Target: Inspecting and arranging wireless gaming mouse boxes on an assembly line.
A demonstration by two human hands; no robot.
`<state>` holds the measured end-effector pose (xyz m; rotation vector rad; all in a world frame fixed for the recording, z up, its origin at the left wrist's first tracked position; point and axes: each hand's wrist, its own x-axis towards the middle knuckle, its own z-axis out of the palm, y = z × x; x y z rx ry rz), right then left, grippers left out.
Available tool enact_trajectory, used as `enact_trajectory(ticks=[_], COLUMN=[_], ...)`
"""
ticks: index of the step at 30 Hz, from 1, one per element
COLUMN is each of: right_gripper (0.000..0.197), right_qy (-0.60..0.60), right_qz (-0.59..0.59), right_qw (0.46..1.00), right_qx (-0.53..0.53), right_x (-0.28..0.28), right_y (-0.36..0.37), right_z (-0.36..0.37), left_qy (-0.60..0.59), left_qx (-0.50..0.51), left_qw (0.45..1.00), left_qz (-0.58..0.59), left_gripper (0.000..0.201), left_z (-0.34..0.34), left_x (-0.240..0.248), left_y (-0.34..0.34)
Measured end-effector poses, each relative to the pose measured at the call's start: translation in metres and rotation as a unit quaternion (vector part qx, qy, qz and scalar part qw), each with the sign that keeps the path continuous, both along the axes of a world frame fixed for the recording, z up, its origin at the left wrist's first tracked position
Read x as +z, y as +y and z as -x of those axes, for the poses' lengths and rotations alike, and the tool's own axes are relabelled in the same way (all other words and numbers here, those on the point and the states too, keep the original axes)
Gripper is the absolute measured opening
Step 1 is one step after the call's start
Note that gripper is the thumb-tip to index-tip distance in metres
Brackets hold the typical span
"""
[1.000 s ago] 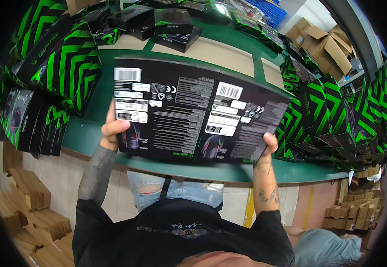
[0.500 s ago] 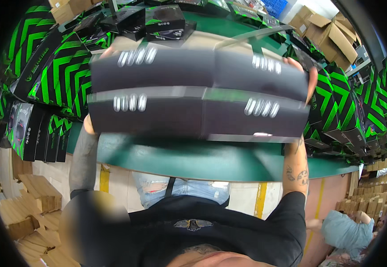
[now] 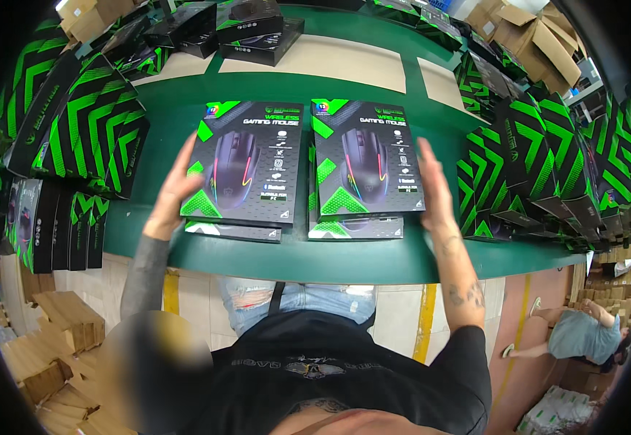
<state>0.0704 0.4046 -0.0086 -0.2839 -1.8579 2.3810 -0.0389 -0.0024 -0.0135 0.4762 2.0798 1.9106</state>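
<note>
Two short stacks of black-and-green gaming mouse boxes lie on the green table in front of me. The top left box and the top right box face up, each with a mouse pictured on it. Beneath each, the front edge of a lower left box and a lower right box sticks out toward me. My left hand is flat against the left stack's outer side, its thumb at the box edge. My right hand stands along the right stack's outer side, fingers stretched out. Neither hand is closed round a box.
Large green-striped boxes are piled at the left and right of the table. More dark boxes lie at the back beside beige strips. Open cardboard cartons stand far right; another person is at lower right.
The boxes, held up on edge in both hands half a second ago, now lie flat on the table in two stacks. My hands have loosened to their outer sides.
</note>
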Motion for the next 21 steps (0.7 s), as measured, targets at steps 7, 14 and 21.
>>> enact_trajectory(ticks=[7,14,21], right_gripper=[0.080,0.054,0.108], right_qy=[0.042,0.111,0.257], right_qz=[-0.069,-0.449,-0.192], right_qw=[0.991,0.886,0.911], right_qx=[0.110,-0.033,0.260], right_x=[-0.005,0.065,0.086], right_y=[-0.007,-0.044,-0.055], right_z=[-0.043,-0.039,0.020], left_qy=[0.099,0.283,0.214], left_qx=[0.016,-0.007,0.027], left_qw=[0.995,0.905,0.952], left_qz=[0.011,0.317,0.216], left_gripper=[0.094,0.115,0.108], left_z=[-0.045,-0.076,-0.076], left_x=[0.021,0.043,0.035], left_y=[0.005,-0.002,-0.018])
